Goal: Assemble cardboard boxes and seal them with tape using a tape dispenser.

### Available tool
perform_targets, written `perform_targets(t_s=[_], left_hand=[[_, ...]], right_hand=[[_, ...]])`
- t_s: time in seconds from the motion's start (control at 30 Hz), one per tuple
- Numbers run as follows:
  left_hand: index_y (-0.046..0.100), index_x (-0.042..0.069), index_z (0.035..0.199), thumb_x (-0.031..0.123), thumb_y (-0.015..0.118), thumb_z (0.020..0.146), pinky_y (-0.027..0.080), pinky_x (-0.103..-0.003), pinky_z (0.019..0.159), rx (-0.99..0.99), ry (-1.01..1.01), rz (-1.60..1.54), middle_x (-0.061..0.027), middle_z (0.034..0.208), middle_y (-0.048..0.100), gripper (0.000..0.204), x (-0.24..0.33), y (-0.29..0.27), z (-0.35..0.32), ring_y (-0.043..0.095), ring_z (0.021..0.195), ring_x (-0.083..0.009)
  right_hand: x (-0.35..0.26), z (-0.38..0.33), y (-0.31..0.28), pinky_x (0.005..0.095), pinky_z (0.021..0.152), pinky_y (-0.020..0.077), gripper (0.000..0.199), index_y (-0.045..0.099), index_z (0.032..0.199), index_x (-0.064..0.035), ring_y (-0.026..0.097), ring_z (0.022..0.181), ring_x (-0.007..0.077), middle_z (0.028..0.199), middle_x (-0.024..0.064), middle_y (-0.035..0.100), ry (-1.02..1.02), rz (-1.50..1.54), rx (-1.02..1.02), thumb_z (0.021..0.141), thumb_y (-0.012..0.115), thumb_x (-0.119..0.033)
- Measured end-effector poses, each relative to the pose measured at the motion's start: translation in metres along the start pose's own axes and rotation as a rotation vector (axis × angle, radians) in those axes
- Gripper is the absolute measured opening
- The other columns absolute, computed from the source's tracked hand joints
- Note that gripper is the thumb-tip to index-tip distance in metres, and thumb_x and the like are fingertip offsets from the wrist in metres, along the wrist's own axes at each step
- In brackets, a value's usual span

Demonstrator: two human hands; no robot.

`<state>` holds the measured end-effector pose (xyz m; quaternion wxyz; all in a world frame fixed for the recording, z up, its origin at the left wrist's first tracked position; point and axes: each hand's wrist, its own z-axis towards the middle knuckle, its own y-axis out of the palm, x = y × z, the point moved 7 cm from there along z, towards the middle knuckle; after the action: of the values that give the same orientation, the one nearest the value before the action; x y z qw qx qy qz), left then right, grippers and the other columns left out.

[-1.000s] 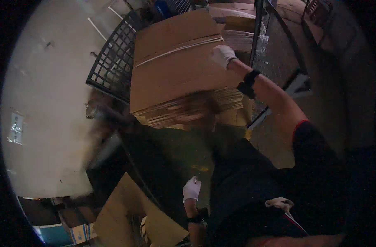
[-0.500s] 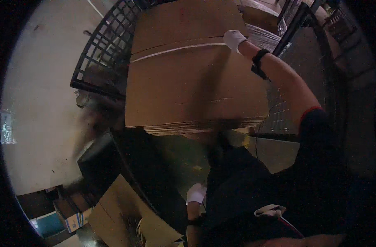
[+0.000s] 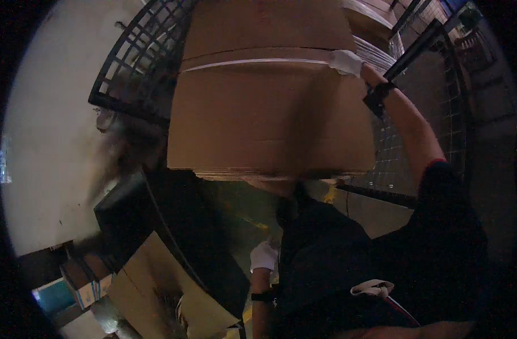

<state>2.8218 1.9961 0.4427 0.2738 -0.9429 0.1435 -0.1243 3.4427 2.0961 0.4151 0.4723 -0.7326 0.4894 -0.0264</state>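
A stack of flat brown cardboard sheets (image 3: 258, 121) fills the middle, with a white strap (image 3: 252, 62) running across its top. My right hand (image 3: 346, 62), in a white glove, lies at the strap's right end, its fingers curled round it against the cardboard. Lower down, beside my dark trouser leg, hangs my left hand (image 3: 263, 257), also gloved in white and apart from the stack. Its fingers look curled in; dimness hides what they hold, if anything. Both wrists carry black bands.
A black grid rack (image 3: 137, 62) stands left of the stack, a mesh panel (image 3: 422, 118) right of it. Wrapped goods (image 3: 374, 48) lie beyond. A dark bin-like box (image 3: 173, 226) and an opened cardboard piece (image 3: 168, 288) are at lower left, near small boxes (image 3: 89, 279).
My right hand has shifted right and slightly down along the strap. My left hand has risen slightly. The whole view has shifted a little.
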Motion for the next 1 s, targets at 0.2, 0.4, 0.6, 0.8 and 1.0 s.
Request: perform_targets(t_s=[0.2,0.4,0.6,0.8,1.0], left_hand=[[0.061,0.017,0.116,0.027,0.046,0.085,0.047,-0.044,0.085,-0.004,0.261,0.139,-0.0169,0.11,0.062,0.036,0.0,0.036,0.043,0.059,0.099,-0.0353],[0.062,0.013,0.113,0.029,0.046,0.088,0.047,-0.043,0.084,0.044,0.327,-0.084,-0.0187,0.109,0.061,0.034,-0.023,0.028,0.017,0.058,0.1,-0.0361],[0.057,0.011,0.119,0.031,0.055,0.087,0.048,-0.039,0.082,0.049,0.241,-0.815,-0.0156,0.11,0.062,0.037,-0.083,0.078,0.059,0.06,0.097,-0.033],[0.032,0.013,0.142,0.065,0.031,0.09,0.039,-0.047,0.099,-0.157,0.163,-1.742,-0.009,0.143,0.038,0.074,-0.074,0.033,0.048,0.042,0.124,-0.0297],[0.028,0.015,0.144,0.056,0.021,0.095,0.017,-0.054,0.109,0.589,1.25,-1.161,-0.0029,0.148,0.031,0.065,-0.141,0.067,0.086,0.028,0.135,-0.0285]], right_hand=[[0.07,-0.07,-0.053,0.0359,0.064,0.0505,0.02,0.061,0.098,-0.009,0.065,0.077,0.0242,0.086,0.0094,0.065,-0.31,-0.764,0.608,0.084,0.053,-0.02],[-0.03,-0.129,0.014,0.043,0.071,0.0483,0.029,0.062,0.09,-0.0062,0.062,0.083,0.0344,0.086,0.0164,0.064,-0.075,-0.32,0.361,0.089,0.046,-0.03],[-0.142,-0.242,0.118,0.0393,0.075,0.0501,0.046,0.062,0.098,-0.0016,0.064,0.086,0.0314,0.09,0.0165,0.065,-0.05,-0.064,0.464,0.089,0.046,-0.044],[-0.088,-0.348,0.2,0.0391,0.073,0.0472,0.047,0.063,0.099,-0.0008,0.062,0.079,0.0337,0.083,0.02,0.064,-0.021,0.322,0.201,0.089,0.049,-0.045],[-0.15,-0.394,0.23,0.0424,0.076,0.0475,0.042,0.064,0.098,-0.0005,0.061,0.088,0.0397,0.088,0.0232,0.063,-0.353,-0.07,0.113,0.086,0.052,-0.039]])
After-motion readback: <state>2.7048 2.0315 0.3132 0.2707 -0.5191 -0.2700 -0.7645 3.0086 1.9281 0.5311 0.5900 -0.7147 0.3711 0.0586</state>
